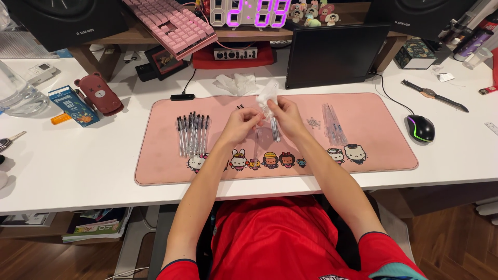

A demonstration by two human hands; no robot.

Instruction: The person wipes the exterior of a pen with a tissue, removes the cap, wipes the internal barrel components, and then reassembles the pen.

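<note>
Over the middle of a pink desk mat, my left hand and my right hand meet. My right hand grips a crumpled clear plastic bag with several thin pen refills hanging out of its lower end. My left hand pinches at the bag's side, and a clear pen barrel lies just below it. A row of several assembled black-tipped pens lies on the mat to the left. Several empty clear pen barrels lie to the right, with small springs beside them.
A black tablet stands behind the mat, crumpled plastic next to it. A computer mouse and wristwatch lie at right. A brown bear-shaped case, blue carton and water jug sit at left. A pink keyboard leans on the shelf.
</note>
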